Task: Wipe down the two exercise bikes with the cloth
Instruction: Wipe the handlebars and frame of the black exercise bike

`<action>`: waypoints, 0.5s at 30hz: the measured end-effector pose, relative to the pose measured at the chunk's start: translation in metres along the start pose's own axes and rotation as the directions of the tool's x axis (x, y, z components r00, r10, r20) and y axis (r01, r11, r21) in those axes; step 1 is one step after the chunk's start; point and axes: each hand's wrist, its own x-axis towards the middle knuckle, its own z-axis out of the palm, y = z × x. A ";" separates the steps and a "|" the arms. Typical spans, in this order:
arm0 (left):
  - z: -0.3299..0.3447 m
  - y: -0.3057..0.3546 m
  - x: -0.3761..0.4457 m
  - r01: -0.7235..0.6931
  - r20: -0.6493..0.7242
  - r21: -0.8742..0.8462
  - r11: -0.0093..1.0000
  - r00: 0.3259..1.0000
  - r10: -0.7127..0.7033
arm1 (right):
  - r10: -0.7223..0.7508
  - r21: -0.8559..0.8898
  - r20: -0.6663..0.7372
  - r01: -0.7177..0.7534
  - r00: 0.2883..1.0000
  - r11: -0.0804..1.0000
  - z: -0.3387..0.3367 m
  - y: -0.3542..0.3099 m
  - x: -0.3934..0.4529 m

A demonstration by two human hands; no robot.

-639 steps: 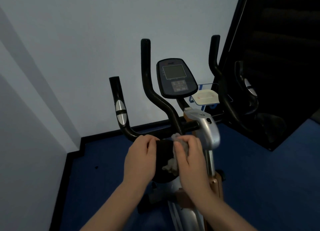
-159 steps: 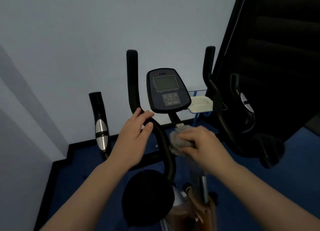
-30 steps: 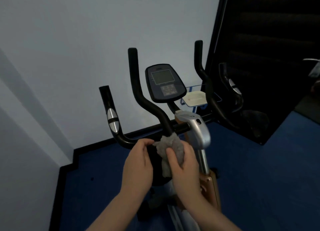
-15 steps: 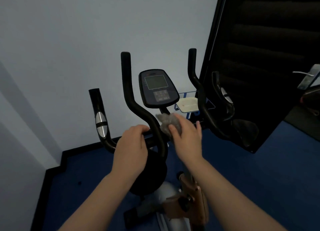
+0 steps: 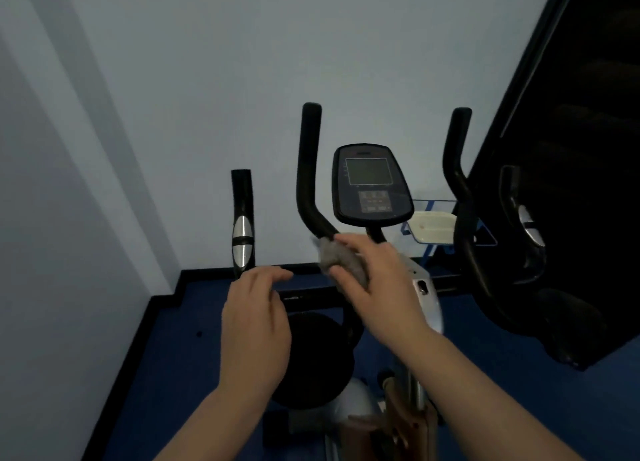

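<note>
Right hand (image 5: 377, 287) grip clamped on grey cloth (image 5: 341, 259), pressed against inner handlebar (image 5: 309, 183) bend at frame centre, wiping. Left hand (image 5: 254, 325) fingers loosely curled, empty, beside crossbar (image 5: 304, 292), likely for steadying.

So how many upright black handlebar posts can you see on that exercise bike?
4: a short left one with a silver sensor, a tall one left of the console, another right of it, and one far right, dim against the dark.
</note>
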 end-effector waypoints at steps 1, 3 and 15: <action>0.000 -0.001 -0.001 0.011 -0.015 0.002 1.000 1.000 -0.011 | -0.066 -0.117 0.072 0.075 0.995 0.990 0.009 -0.004 0.003; -0.002 -0.004 -0.003 0.031 -0.029 -0.001 1.000 0.999 -0.031 | -0.149 -0.256 0.157 0.186 0.976 0.949 0.018 -0.005 0.004; -0.022 -0.038 0.049 0.098 -0.099 -0.219 0.971 0.988 -0.122 | -0.280 -0.126 0.297 0.328 0.913 0.936 0.018 0.000 0.020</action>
